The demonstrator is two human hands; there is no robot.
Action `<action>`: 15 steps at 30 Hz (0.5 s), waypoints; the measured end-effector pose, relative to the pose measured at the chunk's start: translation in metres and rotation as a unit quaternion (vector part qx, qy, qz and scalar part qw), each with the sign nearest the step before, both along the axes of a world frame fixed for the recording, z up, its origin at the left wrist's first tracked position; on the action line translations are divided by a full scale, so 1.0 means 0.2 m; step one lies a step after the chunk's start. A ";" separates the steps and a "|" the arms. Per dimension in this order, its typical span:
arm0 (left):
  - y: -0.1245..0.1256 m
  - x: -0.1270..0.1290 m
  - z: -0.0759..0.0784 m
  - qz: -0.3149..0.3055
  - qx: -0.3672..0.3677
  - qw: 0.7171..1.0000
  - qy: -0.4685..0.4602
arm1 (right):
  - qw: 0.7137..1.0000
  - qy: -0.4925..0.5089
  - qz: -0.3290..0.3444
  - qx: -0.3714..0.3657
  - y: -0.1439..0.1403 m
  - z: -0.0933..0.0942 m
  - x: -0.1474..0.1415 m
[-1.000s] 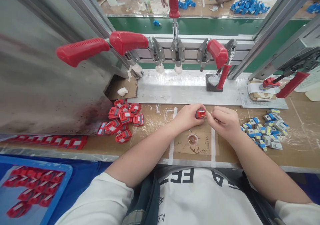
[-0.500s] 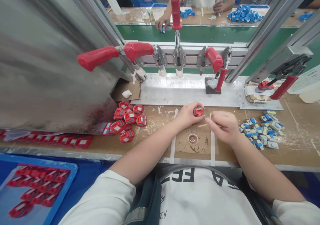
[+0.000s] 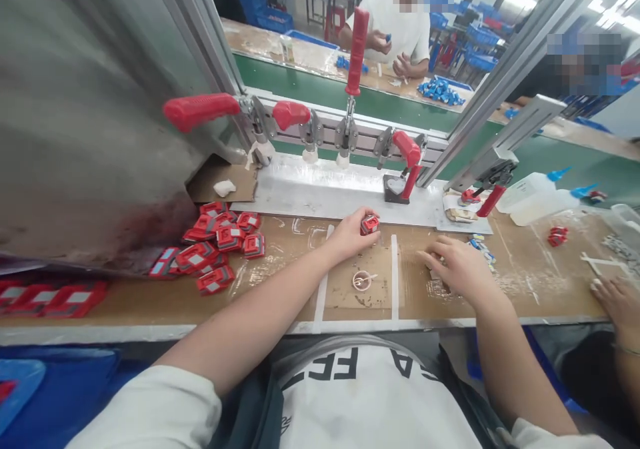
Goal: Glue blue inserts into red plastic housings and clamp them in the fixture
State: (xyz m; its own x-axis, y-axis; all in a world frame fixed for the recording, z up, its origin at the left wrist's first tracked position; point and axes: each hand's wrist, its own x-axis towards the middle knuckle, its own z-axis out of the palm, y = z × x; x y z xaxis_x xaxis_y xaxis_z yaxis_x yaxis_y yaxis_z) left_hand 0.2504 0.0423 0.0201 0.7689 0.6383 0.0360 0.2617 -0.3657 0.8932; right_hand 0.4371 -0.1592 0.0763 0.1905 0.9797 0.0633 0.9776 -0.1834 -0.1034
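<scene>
- Nearest the person, a small round shallow dish point(image 3: 361, 280) with a thin stick lying in it sits on the brown cardboard-covered surface point(image 3: 280, 289), between two white tape strips.
- The right hand point(image 3: 457, 267) rests palm down on the surface to the right of the dish, over small blue-and-white plastic parts point(image 3: 481, 248); whether its fingers are closed on any of them cannot be told.
- The left hand point(image 3: 353, 234) is raised just beyond the dish, its fingers clamped on a small red plastic housing with a grey face point(image 3: 369, 224), held just above the surface.
- To the left lies a heap of red plastic housings point(image 3: 215, 242), well apart from both hands.
- At the far right edge another person's hand point(image 3: 617, 302) rests on the surface.
- Beyond the hands lies a shiny metal plate point(image 3: 325, 189), with a row of red-handled toggle clamps point(image 3: 345, 96) on a rail above it.
- Two white squeeze bottles with blue tips point(image 3: 535, 192) lie to the right.
- Farthest off, past a green conveyor belt point(image 3: 320, 89), a person in a white shirt point(image 3: 395, 29) handles small blue parts.
</scene>
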 end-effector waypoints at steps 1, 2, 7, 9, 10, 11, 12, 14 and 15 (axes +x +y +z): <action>0.00 0.00 0.00 -0.003 0.003 1.000 0.002 | 1.000 -0.012 -0.006 -0.006 -0.03 0.00 0.06; -0.01 0.00 0.00 -0.007 0.005 1.000 0.005 | 1.000 -0.013 -0.002 -0.020 -0.05 -0.01 0.11; -0.01 -0.03 0.01 -0.017 0.001 1.000 -0.004 | 0.993 0.061 0.037 -0.094 -0.04 -0.08 0.25; 0.00 -0.03 0.01 -0.038 -0.005 0.999 -0.026 | 0.990 0.109 0.034 -0.084 -0.01 -0.07 0.25; 0.00 -0.04 0.01 -0.049 -0.010 0.998 -0.039 | 0.987 0.145 0.024 -0.067 0.02 -0.07 0.24; 0.01 -0.04 0.01 -0.058 -0.019 0.997 -0.053 | 0.980 0.193 0.010 -0.042 0.04 -0.06 0.23; 0.01 -0.04 0.01 -0.065 -0.031 0.995 -0.066 | 0.967 0.253 -0.006 -0.010 0.07 -0.06 0.20; 0.02 -0.04 0.00 -0.076 -0.067 0.991 -0.091 | 0.916 0.394 -0.036 0.070 0.14 -0.05 0.13; 0.02 -0.04 -0.01 -0.084 -0.086 0.988 -0.101 | 0.878 0.463 -0.046 0.110 0.18 -0.05 0.08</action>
State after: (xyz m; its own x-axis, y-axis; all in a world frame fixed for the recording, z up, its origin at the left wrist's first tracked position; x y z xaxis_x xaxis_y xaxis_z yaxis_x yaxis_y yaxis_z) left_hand 0.2434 0.0469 0.0189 0.8525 0.5128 0.1014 0.0208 -0.2271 0.9737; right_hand 0.4540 -0.1234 0.0662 0.3374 0.9410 0.0249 0.4372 -0.1332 -0.8895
